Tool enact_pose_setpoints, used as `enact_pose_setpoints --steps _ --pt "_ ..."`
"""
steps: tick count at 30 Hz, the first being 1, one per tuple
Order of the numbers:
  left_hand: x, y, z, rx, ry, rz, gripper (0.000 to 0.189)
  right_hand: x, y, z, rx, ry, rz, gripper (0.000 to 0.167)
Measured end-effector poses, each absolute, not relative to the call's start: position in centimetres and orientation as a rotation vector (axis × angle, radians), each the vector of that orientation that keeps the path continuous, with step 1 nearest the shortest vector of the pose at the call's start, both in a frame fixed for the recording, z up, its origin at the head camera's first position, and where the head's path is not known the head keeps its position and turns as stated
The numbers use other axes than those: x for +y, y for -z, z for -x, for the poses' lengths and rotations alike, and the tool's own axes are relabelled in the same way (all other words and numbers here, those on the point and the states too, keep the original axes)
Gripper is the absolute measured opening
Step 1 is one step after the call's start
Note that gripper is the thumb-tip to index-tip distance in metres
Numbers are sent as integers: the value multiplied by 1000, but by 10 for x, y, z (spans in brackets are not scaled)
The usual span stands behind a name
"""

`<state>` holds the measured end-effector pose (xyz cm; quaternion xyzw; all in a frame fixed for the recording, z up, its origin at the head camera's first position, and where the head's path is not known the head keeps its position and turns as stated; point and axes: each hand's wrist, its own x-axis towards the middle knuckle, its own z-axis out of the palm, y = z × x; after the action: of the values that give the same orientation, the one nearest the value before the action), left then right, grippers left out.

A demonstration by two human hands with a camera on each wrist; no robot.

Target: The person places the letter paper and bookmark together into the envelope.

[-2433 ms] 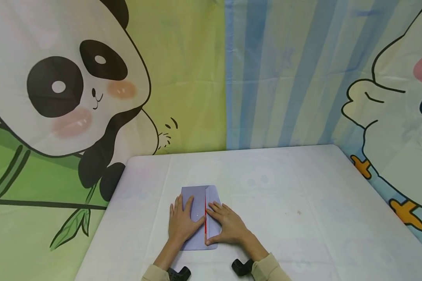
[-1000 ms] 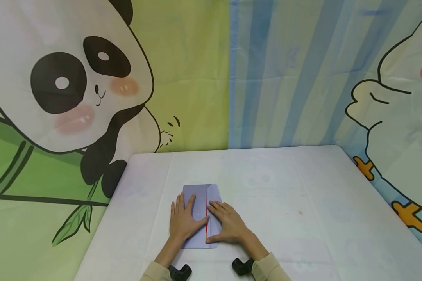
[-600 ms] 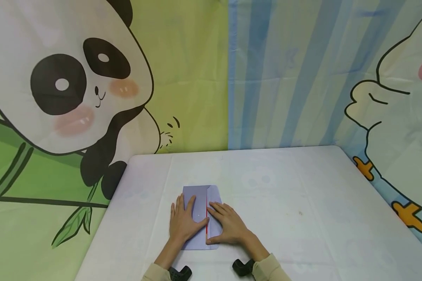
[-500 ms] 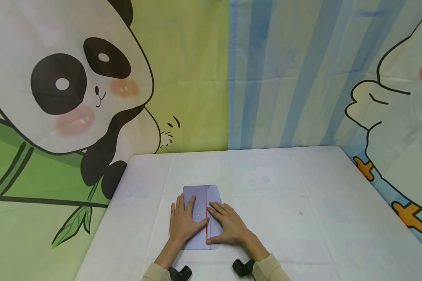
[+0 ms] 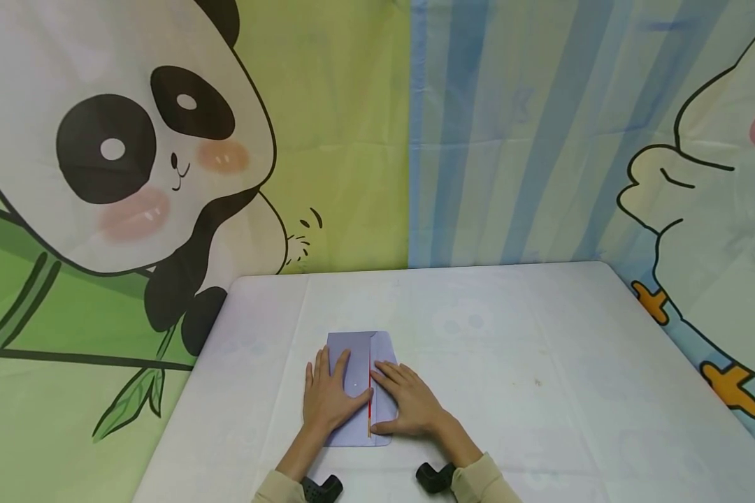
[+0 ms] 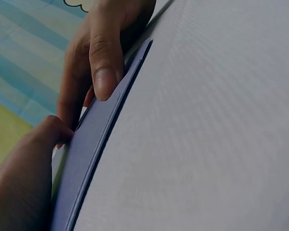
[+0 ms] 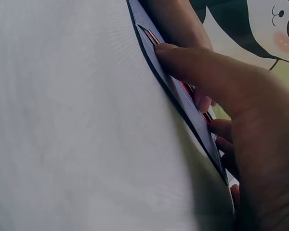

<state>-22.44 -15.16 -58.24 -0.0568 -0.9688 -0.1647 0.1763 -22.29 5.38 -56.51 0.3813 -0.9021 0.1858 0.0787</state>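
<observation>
A flat lilac paper folder (image 5: 349, 342) lies on the white table. Down its right side runs a narrow flap (image 5: 382, 346), with a red strip (image 5: 369, 405) showing along the flap's edge. My left hand (image 5: 328, 402) rests with spread fingers on the folder's left part, its thumb reaching to the red strip. On the flap rests my right hand (image 5: 412, 403), fingertips at the seam and thumb near the lower end. Red and dark layers (image 7: 185, 87) show in the slit in the right wrist view. In the left wrist view the right thumb (image 6: 106, 79) lies on the folder's near edge.
The white table (image 5: 509, 349) stretches around the folder on all sides. Behind it hang a panda-printed cloth (image 5: 346, 140) and a blue striped one (image 5: 509, 140). Black devices (image 5: 434, 478) sit at both wrists, by the beige sleeves.
The right thumb has shifted slightly up and right, uncovering the lower end of the red strip. The left thumb has drawn back a little to the left. The folder stays in place.
</observation>
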Motion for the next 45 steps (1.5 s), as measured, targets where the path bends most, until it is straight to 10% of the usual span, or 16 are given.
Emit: enact_pose_setpoints --steps 45 --pt "-150 582 223 -2719 462 171 93 47 566 228 -2598 -527 -1068 98"
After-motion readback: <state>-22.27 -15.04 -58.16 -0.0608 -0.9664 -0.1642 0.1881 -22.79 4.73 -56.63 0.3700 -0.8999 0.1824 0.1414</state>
